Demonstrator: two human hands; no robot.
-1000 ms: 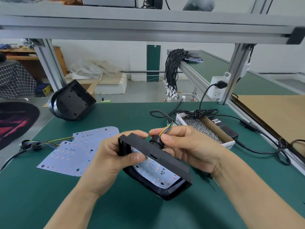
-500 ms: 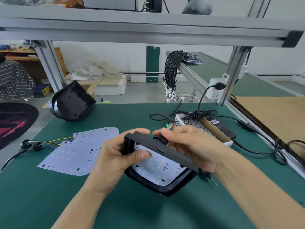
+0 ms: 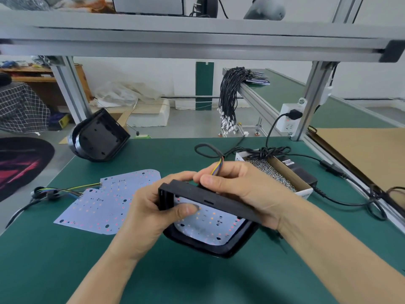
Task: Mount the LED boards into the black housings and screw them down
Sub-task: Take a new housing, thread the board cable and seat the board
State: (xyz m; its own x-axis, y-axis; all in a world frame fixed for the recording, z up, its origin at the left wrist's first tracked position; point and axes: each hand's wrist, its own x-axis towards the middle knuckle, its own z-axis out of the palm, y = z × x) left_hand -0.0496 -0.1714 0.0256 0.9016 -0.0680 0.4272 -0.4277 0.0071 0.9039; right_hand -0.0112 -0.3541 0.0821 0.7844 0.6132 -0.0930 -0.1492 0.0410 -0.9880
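The left hand (image 3: 151, 211) holds the near-left corner of a black housing (image 3: 210, 218), its grip closed round the frame with the thumb pressed onto the LED board (image 3: 210, 224) seated inside. The right hand (image 3: 238, 187) grasps the housing's far edge from above, fingers curled over the rim where a bundle of coloured wires (image 3: 217, 167) rises between the fingers and joins a black cable (image 3: 206, 150) looping on the counter (image 3: 65, 260). The housing is tilted, its lower rounded edge resting on or just above the green surface; which one cannot be told. To the left lie two loose LED boards (image 3: 109, 202), overlapping, with coloured leads (image 3: 72, 189) running off to the left. Farther back on the left stands a second black housing (image 3: 98, 137), tipped on its side with its hollow facing forward. Behind the right hand sits a cardboard box of small screws (image 3: 271, 172), with a black power adapter (image 3: 295, 170) beside it.
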